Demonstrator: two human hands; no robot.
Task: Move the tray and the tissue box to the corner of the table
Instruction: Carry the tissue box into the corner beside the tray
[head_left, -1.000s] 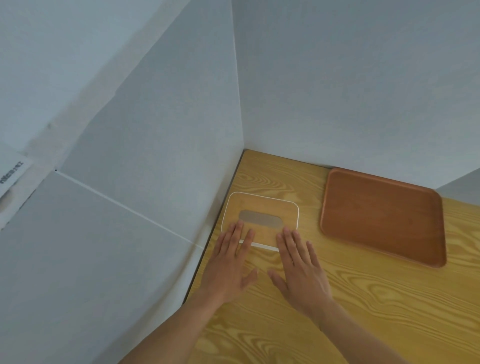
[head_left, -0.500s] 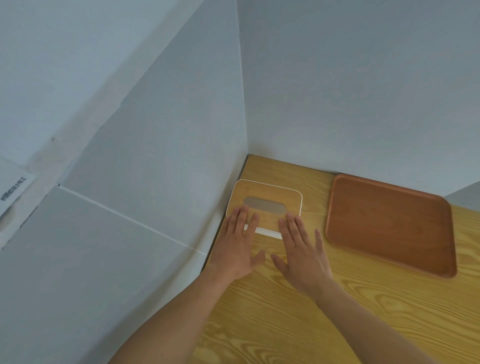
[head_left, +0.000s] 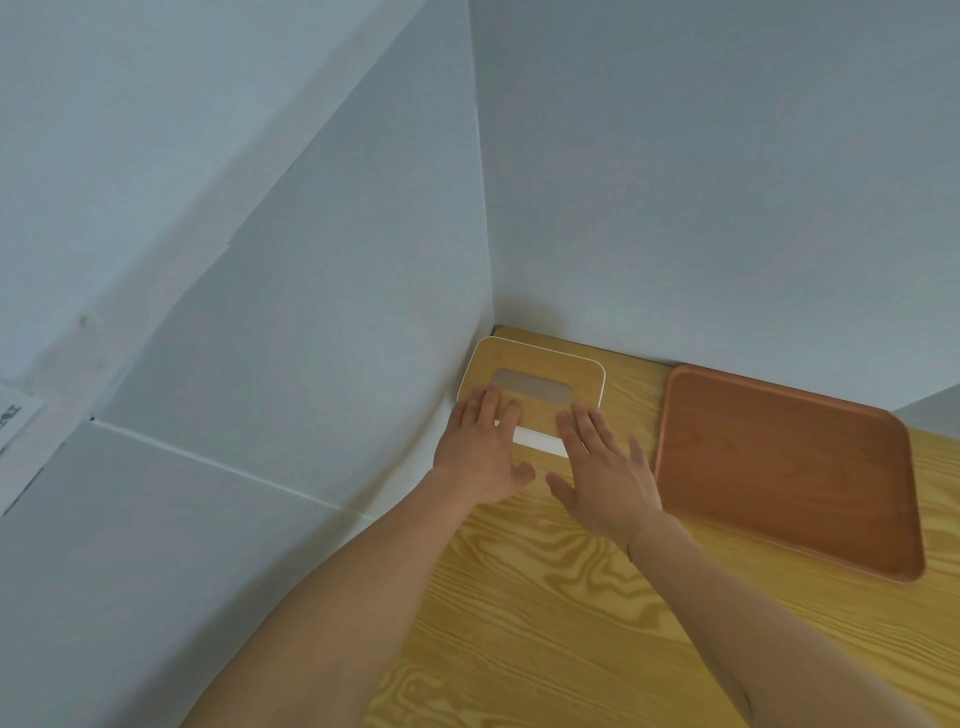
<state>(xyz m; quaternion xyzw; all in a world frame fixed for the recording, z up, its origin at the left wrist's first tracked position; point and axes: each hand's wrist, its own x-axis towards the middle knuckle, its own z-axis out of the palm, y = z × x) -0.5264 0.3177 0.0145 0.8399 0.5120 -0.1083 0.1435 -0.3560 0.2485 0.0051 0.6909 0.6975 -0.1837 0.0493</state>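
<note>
A white tissue box (head_left: 540, 370) with a light wooden lid and a grey slot sits in the far left corner of the wooden table (head_left: 545, 613), close to both walls. My left hand (head_left: 480, 452) lies flat with its fingertips on the lid's near left edge. Flat as well, my right hand (head_left: 602, 467) touches the lid's near right edge with its fingertips. Neither hand grips the box. A reddish-brown wooden tray (head_left: 784, 467) lies empty to the right of the box, its far edge against the back wall.
Pale grey walls (head_left: 322, 312) meet at the corner behind the box and bound the table on the left and at the back. A strip of bare table separates box and tray.
Both hands have slid forward with the tissue box, which now sits deeper in the corner, nearer the back wall. The tray has not moved on the table.
</note>
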